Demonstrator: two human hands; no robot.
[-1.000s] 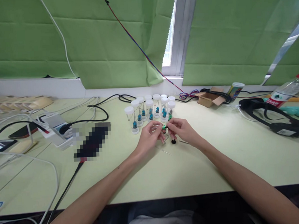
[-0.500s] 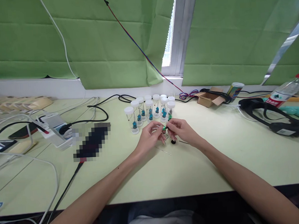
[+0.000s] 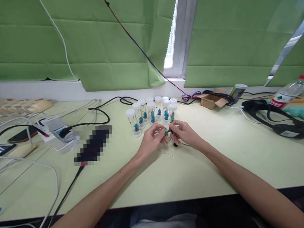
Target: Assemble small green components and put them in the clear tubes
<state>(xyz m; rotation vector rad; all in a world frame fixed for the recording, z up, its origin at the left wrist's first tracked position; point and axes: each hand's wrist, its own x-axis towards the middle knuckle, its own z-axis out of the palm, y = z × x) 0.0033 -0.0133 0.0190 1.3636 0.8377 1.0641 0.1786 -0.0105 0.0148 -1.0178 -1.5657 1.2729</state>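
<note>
Over the middle of the table, my left hand [image 3: 150, 139] is closed on a small green part [image 3: 166, 131] with a thin metal rod. My right hand [image 3: 185, 133] meets it from the other side, thumb and fingers pinching a small black piece against the green part. Its exact kind is too small to tell. A black round piece [image 3: 175, 145] lies beneath my right fingers, partly hidden. A loose thin metal rod [image 3: 168, 155] rests on the table below my hands. Just beyond stand several clear tubes [image 3: 131, 119] with white caps and blue parts inside.
A pixelated dark device [image 3: 93, 144] with a cable and a white power strip [image 3: 56, 132] lie to the left. At the right are an open cardboard box [image 3: 212, 100], a printed canister [image 3: 238, 93], a black headset [image 3: 282, 127] and a plastic bottle [image 3: 290, 92].
My hands stay almost in place, still together at the green part. The right fingers have shifted slightly and cover more of the black round piece.
</note>
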